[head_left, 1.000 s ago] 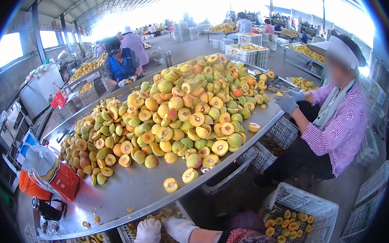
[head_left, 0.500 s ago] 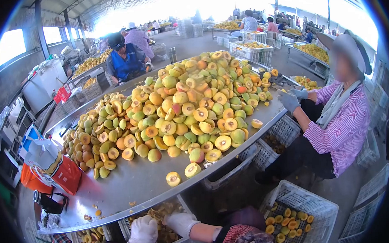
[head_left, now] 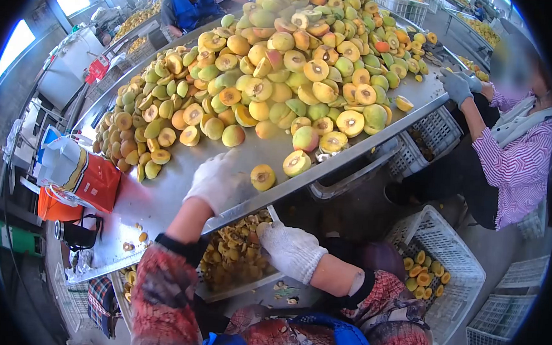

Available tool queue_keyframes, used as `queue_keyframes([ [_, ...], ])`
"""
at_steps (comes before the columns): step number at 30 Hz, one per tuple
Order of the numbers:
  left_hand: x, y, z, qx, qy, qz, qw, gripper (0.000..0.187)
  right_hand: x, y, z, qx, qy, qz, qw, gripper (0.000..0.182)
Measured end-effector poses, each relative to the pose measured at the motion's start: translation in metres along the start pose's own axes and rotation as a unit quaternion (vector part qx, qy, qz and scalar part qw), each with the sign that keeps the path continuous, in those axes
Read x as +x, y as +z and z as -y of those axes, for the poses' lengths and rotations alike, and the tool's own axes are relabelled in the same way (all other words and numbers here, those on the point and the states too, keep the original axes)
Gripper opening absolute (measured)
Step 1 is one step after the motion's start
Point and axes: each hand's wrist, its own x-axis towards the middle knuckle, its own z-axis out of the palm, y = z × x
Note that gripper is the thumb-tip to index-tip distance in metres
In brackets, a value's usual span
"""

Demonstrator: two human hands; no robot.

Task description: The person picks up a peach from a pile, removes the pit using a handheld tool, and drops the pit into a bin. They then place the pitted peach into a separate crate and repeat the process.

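A big heap of halved yellow-green peaches (head_left: pixel 258 87) covers the metal table (head_left: pixel 162 194). My left hand (head_left: pixel 216 183), in a white knit glove, stretches over the table's front part. Its fingers are extended and a little blurred, close to a single peach half (head_left: pixel 262 177) near the edge. Below the edge, my right hand (head_left: pixel 292 251), also gloved, is closed beside a crate of peach scraps (head_left: pixel 234 258). A small yellowish bit shows at its fingertips; I cannot make out what it is.
A white plastic crate (head_left: pixel 470 270) with peach halves stands on the floor at right. A person in a striped shirt (head_left: pixel 520 160) works along the right edge, another in blue (head_left: pixel 200 6) across the table. A red bag (head_left: pixel 97 182) and black flask (head_left: pixel 76 234) sit at left.
My left hand has moved up from beside the scrap crate to over the table. My right hand stays low by that crate. The view has tilted downward.
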Motion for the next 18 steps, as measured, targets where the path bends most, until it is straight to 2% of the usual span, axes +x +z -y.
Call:
queue_keyframes([
  [1,0.016,0.009,-0.007,0.015,-0.021,0.049,0.998,0.047,0.001,-0.002,-0.001,0.022,0.008,-0.009,1.000,0.023],
  [3,0.033,0.026,-0.011,-0.057,0.026,0.116,0.991,0.047,0.002,-0.005,-0.005,0.067,0.026,-0.025,0.997,0.027],
  [6,0.046,0.051,-0.017,-0.125,0.060,0.166,0.976,0.045,0.000,0.000,-0.017,0.098,-0.110,-0.118,0.982,0.027],
  [7,0.047,0.056,-0.018,-0.140,0.064,0.173,0.973,0.044,0.001,-0.001,-0.016,0.116,-0.107,-0.127,0.979,0.027],
  [10,0.035,0.041,-0.026,-0.269,-0.032,0.172,0.947,0.037,0.003,-0.011,-0.008,0.182,-0.091,-0.160,0.966,0.029],
  [13,0.013,0.029,-0.009,-0.547,-0.085,0.091,0.828,0.033,0.000,-0.018,-0.002,0.251,-0.059,-0.196,0.946,0.031],
  [15,-0.015,0.010,-0.017,-0.625,-0.107,0.049,0.772,0.028,0.002,-0.015,0.000,0.268,-0.060,-0.209,0.939,0.034],
  [17,-0.042,0.011,-0.012,-0.715,-0.115,-0.001,0.690,0.024,0.008,-0.005,0.004,0.257,-0.098,-0.207,0.939,0.035],
  [18,-0.054,0.012,-0.014,-0.764,-0.135,0.001,0.631,0.030,0.010,0.001,0.006,0.247,-0.103,-0.192,0.944,0.035],
])
